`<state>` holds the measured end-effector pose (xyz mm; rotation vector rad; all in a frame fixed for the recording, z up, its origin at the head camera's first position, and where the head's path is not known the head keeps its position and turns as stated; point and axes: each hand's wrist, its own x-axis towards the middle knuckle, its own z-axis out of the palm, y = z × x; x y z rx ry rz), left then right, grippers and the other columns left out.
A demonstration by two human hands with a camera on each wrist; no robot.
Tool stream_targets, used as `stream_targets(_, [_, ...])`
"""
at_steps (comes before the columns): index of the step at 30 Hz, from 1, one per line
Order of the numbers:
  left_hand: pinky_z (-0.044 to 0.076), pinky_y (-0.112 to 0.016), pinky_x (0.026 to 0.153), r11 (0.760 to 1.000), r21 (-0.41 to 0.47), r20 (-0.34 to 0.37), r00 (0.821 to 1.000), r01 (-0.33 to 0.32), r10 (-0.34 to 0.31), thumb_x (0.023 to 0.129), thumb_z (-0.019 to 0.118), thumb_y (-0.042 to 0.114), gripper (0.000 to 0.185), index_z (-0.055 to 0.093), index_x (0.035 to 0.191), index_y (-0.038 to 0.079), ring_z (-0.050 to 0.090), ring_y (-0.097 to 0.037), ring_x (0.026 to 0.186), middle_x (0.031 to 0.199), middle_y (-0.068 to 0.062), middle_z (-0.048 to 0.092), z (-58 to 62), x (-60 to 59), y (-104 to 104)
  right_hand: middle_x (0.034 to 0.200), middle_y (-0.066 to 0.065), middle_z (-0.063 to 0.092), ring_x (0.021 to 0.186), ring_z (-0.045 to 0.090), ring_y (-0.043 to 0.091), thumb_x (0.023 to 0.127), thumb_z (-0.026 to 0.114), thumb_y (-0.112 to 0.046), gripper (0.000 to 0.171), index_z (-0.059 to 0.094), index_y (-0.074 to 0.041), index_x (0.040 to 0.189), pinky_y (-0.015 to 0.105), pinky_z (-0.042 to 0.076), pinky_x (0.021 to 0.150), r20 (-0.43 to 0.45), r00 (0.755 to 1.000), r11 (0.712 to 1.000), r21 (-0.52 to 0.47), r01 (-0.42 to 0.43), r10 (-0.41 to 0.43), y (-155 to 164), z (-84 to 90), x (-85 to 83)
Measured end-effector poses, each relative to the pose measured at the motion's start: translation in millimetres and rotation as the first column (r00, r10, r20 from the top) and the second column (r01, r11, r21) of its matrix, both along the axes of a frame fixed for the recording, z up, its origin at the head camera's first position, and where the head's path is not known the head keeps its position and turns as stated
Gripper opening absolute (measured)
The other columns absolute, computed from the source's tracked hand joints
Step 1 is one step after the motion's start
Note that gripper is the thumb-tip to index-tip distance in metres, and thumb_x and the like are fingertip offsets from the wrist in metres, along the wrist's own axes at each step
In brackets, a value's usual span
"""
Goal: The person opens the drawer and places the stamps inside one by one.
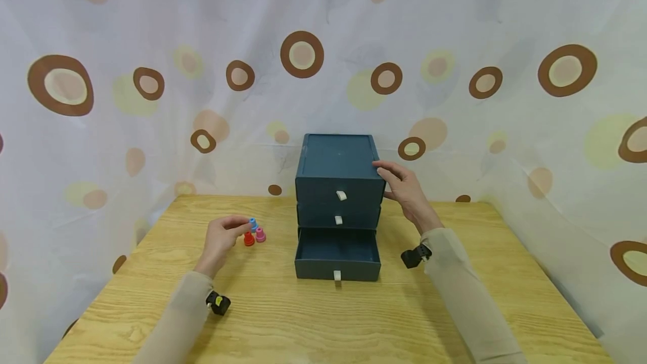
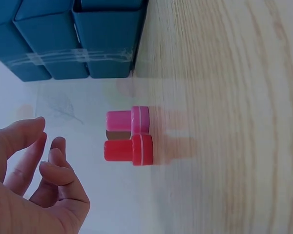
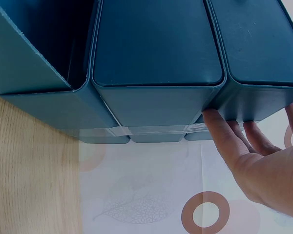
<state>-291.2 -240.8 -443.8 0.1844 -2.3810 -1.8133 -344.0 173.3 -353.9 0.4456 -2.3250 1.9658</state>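
On the wooden table (image 1: 354, 319), just left of the dark blue drawer box (image 1: 337, 168), three little stamp-like pegs stood in a tight cluster: a red peg (image 1: 249, 239), a pink peg (image 1: 260, 234) right beside it, and a blue peg (image 1: 253, 223) behind them. The left hand (image 1: 222, 240) was right at that cluster, fingertips up against the blue one. Head view looked like a pinch on it, but the left wrist view only showed loosely curled fingers with nothing between them, so honestly I couldn't tell whether it had a grip or was only touching.

The right hand (image 1: 406, 187) had straight fingers laid flat against the top right edge of the box, bracing it rather than grabbing it. The two hands were well apart, one on each side of the box.

The bottom drawer (image 1: 337, 256) was pulled out and looked empty; the two drawers above it were closed, each with a small pale tab.

If I were doing this bit, I'd say lift the blue one straight up with just the fingertips, since the red and pink sat so close they'd probably tip with any sideways drag. Keeping that right hand planted seemed smart too, as a light cardboard box like that likely slides easily.

All around hung a white curtain (image 1: 455, 27) with brown and yellow rings.
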Motion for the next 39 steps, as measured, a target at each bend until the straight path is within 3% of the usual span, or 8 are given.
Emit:
stream_targets(7, [0.045,-0.033,0.080,0.997,-0.046,0.082,0.995,0.055,-0.051,0.090,0.070,0.013,0.040,0.062,0.126,-0.001,0.054,-0.016,0.098,0.127,-0.018,0.062,-6.6,-7.6,-7.5,0.154,0.010,0.037,0.146,0.029,0.030,0.103,0.051,-0.036,0.047,0.051,-0.011,0.142,0.061,0.037,0.108,-0.001,1.000,1.000,-0.004,-0.002,0.002,0.3,0.1,-0.1])
stream_targets(11, [0.047,-0.031,0.076,0.994,-0.041,0.135,0.986,0.100,-0.094,0.092,0.068,0.012,0.043,0.057,0.132,-0.001,0.056,-0.020,0.101,0.134,-0.021,0.057,-12.2,-12.4,-9.6,0.154,0.012,0.037,0.146,0.029,0.031,0.103,0.051,-0.036,0.047,0.050,-0.010,0.142,0.062,0.036,0.108,-0.008,1.000,1.000,-0.002,-0.005,0.005,1.4,0.3,-1.7])
stream_targets(16, [0.050,-0.029,0.070,0.994,-0.021,0.194,0.976,0.106,-0.100,0.093,0.065,0.009,0.041,0.057,0.132,0.000,0.057,-0.021,0.099,0.132,-0.019,0.056,-18.5,-13.3,-9.7,0.154,0.011,0.036,0.146,0.029,0.030,0.102,0.051,-0.036,0.047,0.051,-0.011,0.142,0.061,0.036,0.109,0.009,1.000,1.000,0.000,-0.005,0.005,1.2,0.7,-1.0])
stream_targets(21, [0.050,-0.029,0.068,0.995,-0.035,0.194,0.977,0.093,-0.085,0.094,0.064,0.009,0.038,0.058,0.130,0.001,0.057,-0.022,0.097,0.127,-0.018,0.056,-20.1,-13.4,-8.1,0.154,0.011,0.037,0.146,0.029,0.030,0.103,0.051,-0.035,0.047,0.050,-0.010,0.143,0.062,0.036,0.109,0.005,1.000,1.000,-0.010,-0.011,0.011,0.2,2.2,-0.2])
stream_targets(32, [0.051,-0.031,0.072,0.994,-0.050,0.227,0.970,0.097,-0.084,0.094,0.062,0.006,0.036,0.057,0.130,0.002,0.058,-0.024,0.102,0.131,-0.020,0.055,-19.0,-14.5,-6.5,0.154,0.011,0.037,0.146,0.028,0.029,0.103,0.050,-0.034,0.047,0.049,-0.010,0.143,0.062,0.035,0.110,0.019,1.000,1.000,-0.018,-0.010,0.010,0.0,3.9,2.1])
stream_targets(39, [0.051,-0.031,0.073,0.995,-0.045,0.251,0.965,0.084,-0.070,0.091,0.063,0.001,0.033,0.060,0.124,0.001,0.057,-0.021,0.097,0.122,-0.016,0.059,-18.1,-14.4,-8.0,0.153,0.012,0.038,0.146,0.029,0.029,0.103,0.050,-0.033,0.046,0.050,-0.010,0.143,0.061,0.036,0.109,0.017,1.000,1.000,-0.016,-0.013,0.013,-0.7,3.3,2.0])
